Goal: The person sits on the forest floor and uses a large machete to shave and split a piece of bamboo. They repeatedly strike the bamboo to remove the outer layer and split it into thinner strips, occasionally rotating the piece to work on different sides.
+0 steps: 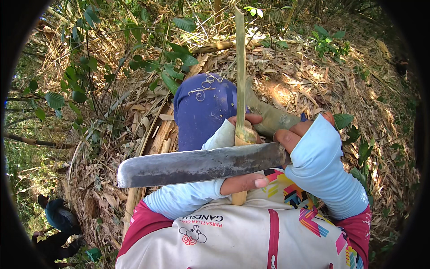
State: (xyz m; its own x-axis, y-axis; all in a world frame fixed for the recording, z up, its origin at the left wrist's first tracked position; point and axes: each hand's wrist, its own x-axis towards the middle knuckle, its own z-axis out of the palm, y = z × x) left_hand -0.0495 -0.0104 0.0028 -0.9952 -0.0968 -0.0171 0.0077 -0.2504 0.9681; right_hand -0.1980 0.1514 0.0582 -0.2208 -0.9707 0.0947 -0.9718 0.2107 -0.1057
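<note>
You are looking down your own chest at a steep bank littered with dry, papery bamboo husks and straw-coloured leaves. Your left hand [244, 181], in a pale blue sleeve that covers the wrist and palm, is wrapped around a thin bamboo strip [240, 76]. The fingers curl over the strip near its lower end, with the thumb pointing right. The strip is long, flat and yellow-green, and stands nearly upright in the middle of the view, rising from your chest to the top edge.

Your right hand [298, 136], also sleeved in pale blue, is closed on the handle of a broad knife [201, 164]. Its blade is a heavy, dull grey steel slab, mottled and worn, with a rounded tip pointing to your left. The blade lies almost level across the strip, its edge pressed against the strip just above your left fingers.

Behind the blade sits a knee in blue-purple cloth [204, 110], with a curl of pale fibre lying on it. A thicker, grey-green bamboo piece [268, 116] slants down to the right beside the strip.

Your shirt [251, 233] is cream with red sleeves and bright geometric print. Green leafy shoots [174, 67] grow at upper left. At lower left, further down the slope, another person [58, 219] crouches in dark clothes.
</note>
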